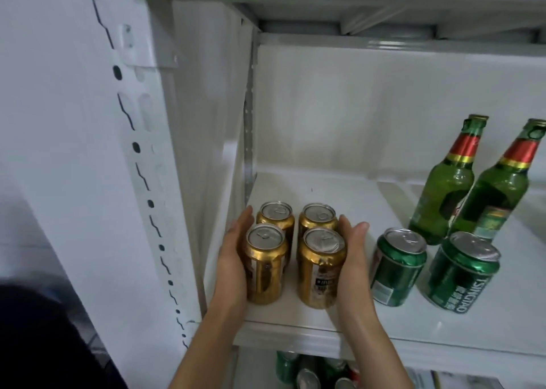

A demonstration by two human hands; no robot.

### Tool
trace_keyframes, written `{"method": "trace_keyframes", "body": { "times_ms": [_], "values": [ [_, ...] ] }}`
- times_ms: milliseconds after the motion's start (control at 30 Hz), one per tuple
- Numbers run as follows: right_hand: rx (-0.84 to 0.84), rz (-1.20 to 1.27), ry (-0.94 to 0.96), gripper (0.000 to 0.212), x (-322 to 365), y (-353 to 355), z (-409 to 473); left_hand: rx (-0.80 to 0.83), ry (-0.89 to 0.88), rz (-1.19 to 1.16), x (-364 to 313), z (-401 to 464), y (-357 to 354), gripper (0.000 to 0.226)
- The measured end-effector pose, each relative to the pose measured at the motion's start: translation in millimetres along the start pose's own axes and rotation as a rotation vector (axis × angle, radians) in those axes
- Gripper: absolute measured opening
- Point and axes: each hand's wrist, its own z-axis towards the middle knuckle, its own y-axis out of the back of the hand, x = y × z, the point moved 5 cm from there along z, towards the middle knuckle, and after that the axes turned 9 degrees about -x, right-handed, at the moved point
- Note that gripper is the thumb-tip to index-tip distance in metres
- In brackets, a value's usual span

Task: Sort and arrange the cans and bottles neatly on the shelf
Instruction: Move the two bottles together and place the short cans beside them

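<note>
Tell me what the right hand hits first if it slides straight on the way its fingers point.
Probably the shelf's back wall. The right hand points along the gold cans, with bare shelf beyond; depth is uncertain.

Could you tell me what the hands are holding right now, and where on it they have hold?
The left hand and right hand press flat against the outer sides of the four gold cans, squeezing the block between them. Fingers are straight; no single can is gripped.

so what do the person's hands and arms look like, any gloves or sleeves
Both are bare: the left hand and right hand wear no gloves, and no rings, watch or bands show on the fingers or wrists. No sleeve reaches either forearm as far as the bottom edge of the head view.
</note>
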Motion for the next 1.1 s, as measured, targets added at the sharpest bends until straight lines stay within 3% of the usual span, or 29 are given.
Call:
{"method": "trace_keyframes", "body": {
  "times_ms": [100,200,300,500,667,767,867,933,1100],
  "values": [
    [0.014,0.067,0.014,0.081,-9,-6,7,0.048,0.059,0.003,8,4,-10,0.047],
    [0.004,0.081,0.038,0.081,-17,-10,12,0.065,0.075,-0.047,20,10,-14,0.062],
    [0.005,0.035,0.055,0.075,-22,-11,17,0.034,0.062,-0.075,25,18,-15,0.056],
    [0.023,0.009,0.079,0.093,-25,-15,24,-0.012,-0.072,0.004,15,26,-21,0.045],
    [0.167,-0.001,0.081,0.096,-23,-7,22,0.11,-0.184,0.12,11,19,-14,0.06],
    [0.324,-0.096,0.131,0.081,-19,1,17,0.211,-0.297,0.229,4,9,-6,0.078],
    [0.485,-0.197,0.192,0.111,-19,3,14,0.349,-0.36,0.351,-2,5,-5,0.107],
    [0.492,-0.238,0.203,0.123,-23,5,20,0.386,-0.375,0.385,0,9,-6,0.125],
    [0.462,-0.363,0.241,0.137,-30,10,32,0.391,-0.428,0.39,7,18,-6,0.127]
  ]
}}
